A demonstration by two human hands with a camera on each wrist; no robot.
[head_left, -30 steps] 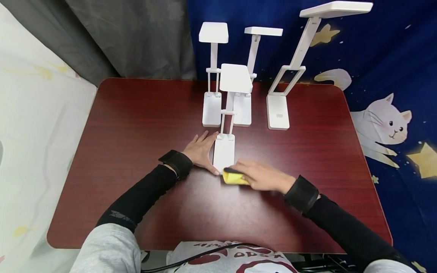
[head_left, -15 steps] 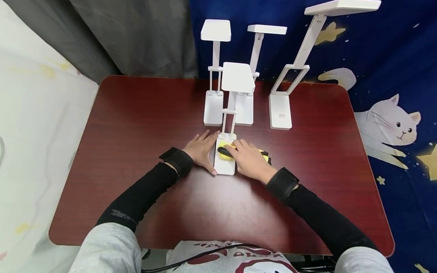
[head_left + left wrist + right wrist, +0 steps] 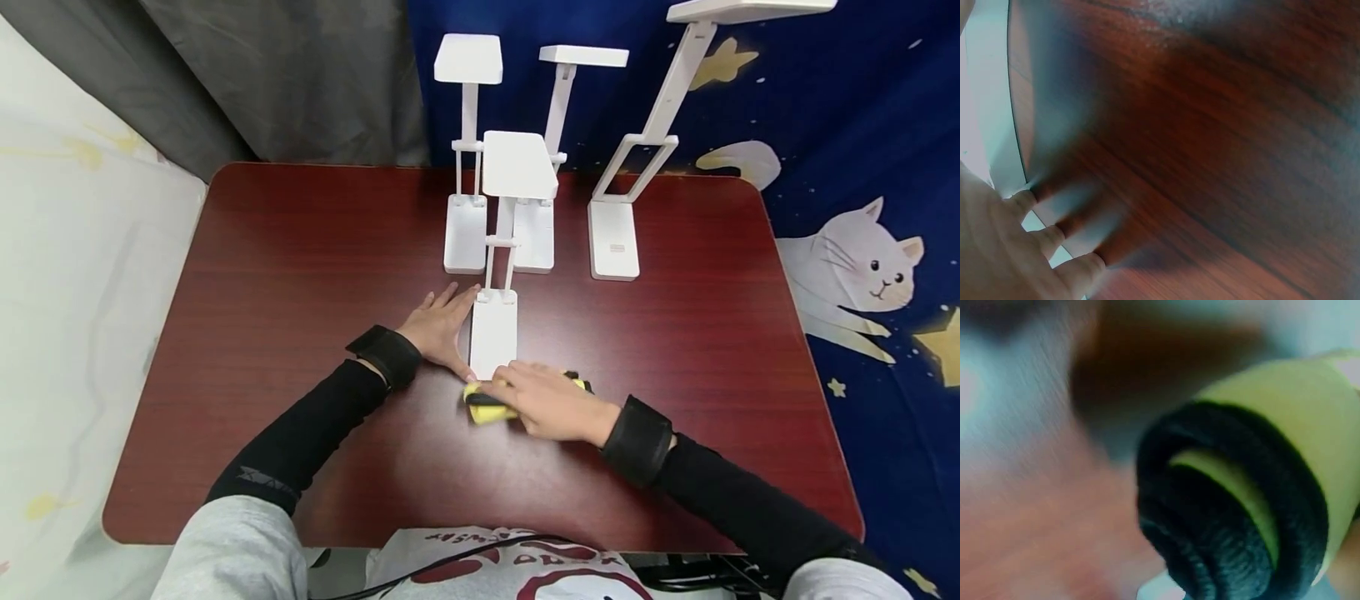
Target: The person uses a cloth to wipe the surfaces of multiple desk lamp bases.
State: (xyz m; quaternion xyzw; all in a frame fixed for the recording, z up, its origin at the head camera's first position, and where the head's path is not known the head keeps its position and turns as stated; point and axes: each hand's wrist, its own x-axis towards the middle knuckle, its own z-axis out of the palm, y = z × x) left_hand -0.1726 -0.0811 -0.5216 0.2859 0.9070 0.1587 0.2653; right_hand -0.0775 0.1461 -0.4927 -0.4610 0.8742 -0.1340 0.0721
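Observation:
A white desk lamp (image 3: 493, 337) stands upright at the middle of the table, its base toward the person. Along the left side of that base my left hand (image 3: 441, 331) lies spread, thumb at the front corner and fingertips near the hinge end. In the left wrist view, fingers (image 3: 1082, 272) reach down at the wood beside the white edge. My right hand (image 3: 551, 402) grips a folded yellow-and-black cloth (image 3: 489, 408) at the front end of the base. Its rolled layers fill much of the right wrist view, where the cloth (image 3: 1297, 412) hides the hand.
Behind stand three more white lamps: a left one (image 3: 467, 233), a middle one (image 3: 534, 237) partly hidden by the front lamp, and a taller right one (image 3: 613, 242). The dark red table (image 3: 315, 242) meets a grey curtain (image 3: 330, 83) and a blue cat-print curtain (image 3: 847, 433).
My right hand went with the cloth from the base's front end up onto its top, then back down to the front edge. My left hand keeps its place by the base.

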